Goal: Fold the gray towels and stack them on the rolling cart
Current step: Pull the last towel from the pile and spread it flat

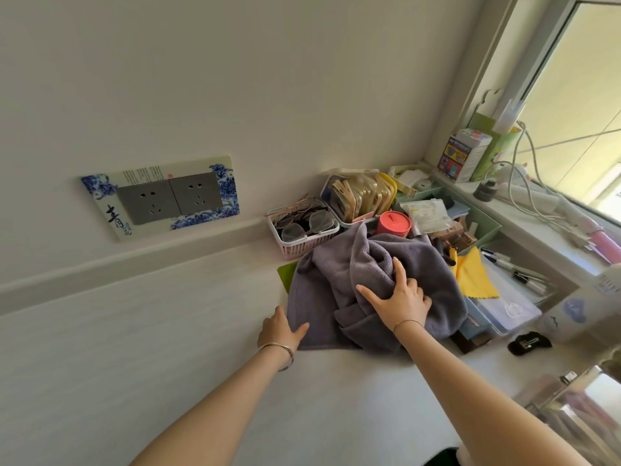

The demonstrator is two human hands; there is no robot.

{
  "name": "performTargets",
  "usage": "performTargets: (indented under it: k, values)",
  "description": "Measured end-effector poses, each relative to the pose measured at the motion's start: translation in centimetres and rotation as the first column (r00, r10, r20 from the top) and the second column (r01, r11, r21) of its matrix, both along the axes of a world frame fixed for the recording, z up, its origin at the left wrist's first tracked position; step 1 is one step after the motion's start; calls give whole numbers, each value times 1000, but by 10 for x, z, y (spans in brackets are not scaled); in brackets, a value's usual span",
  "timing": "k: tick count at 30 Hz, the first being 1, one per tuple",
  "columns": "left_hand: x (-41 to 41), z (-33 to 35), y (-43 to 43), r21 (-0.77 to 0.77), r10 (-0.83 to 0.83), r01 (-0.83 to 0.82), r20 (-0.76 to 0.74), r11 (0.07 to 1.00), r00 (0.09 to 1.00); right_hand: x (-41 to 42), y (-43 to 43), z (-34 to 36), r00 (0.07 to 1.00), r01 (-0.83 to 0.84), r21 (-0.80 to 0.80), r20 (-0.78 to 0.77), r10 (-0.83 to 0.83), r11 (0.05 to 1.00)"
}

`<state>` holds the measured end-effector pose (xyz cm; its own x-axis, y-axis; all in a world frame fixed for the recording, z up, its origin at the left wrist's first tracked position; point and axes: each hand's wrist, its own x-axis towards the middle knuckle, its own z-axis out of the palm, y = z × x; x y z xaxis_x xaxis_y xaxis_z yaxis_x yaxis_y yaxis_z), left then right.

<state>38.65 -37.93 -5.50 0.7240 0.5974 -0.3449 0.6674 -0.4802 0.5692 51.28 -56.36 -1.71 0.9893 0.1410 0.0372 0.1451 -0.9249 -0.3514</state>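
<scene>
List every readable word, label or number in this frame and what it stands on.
"青": big black brush character on the socket plate.
Small characters beside it and the columns along its top edge: too small to read.
Print on the windowsill box and the white packet: blurred.

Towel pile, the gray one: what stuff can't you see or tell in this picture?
Gray towels, head view: bunched folds cover each other, so their number cannot be counted.
Left hand: its fingertips are hidden at the towel edge.
Shiny metal thing: cut off by the right edge; unclear what it is.
Box on the sill: print too small to read.
</scene>
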Motion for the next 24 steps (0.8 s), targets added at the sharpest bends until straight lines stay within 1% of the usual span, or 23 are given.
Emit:
performTargets:
  k: [1,3,7,10,13,15,17,19,22,24]
  values:
    - [2,-1,-2,-12,7,-7,3,1000,1000,1,1,-1,1000,19,2,5,-19,1000]
    - [4,0,-4,-36,9,-7,57,999,998,3,3,-2,998,26,36,48,-28,999]
    - [7,11,-7,-74,32,-16,221,997,975,5,3,8,981,-63,107,187,42,992]
    - [10,38,-5,-167,73,-11,369,986,926,8,6,32,962,-127,174,261,79,977]
    - [13,83,1,-236,94,17,450,972,888,10,9,67,947,-178,288,309,84,941]
    - [10,115,9,-281,119,36,513,959,850,5,13,98,931,-217,352,356,84,911]
    - [-1,145,19,-389,180,77,584,918,792,-6,21,130,894,-263,371,440,80,891]
    - [-17,173,30,-471,249,115,640,875,727,-21,31,165,871,-287,411,487,57,865]
    - [-51,215,50,-517,299,166,696,840,653,-53,51,212,834,-355,451,548,60,819]
    - [-74,240,63,-506,305,177,725,845,618,-77,69,239,819,-394,474,571,66,788]
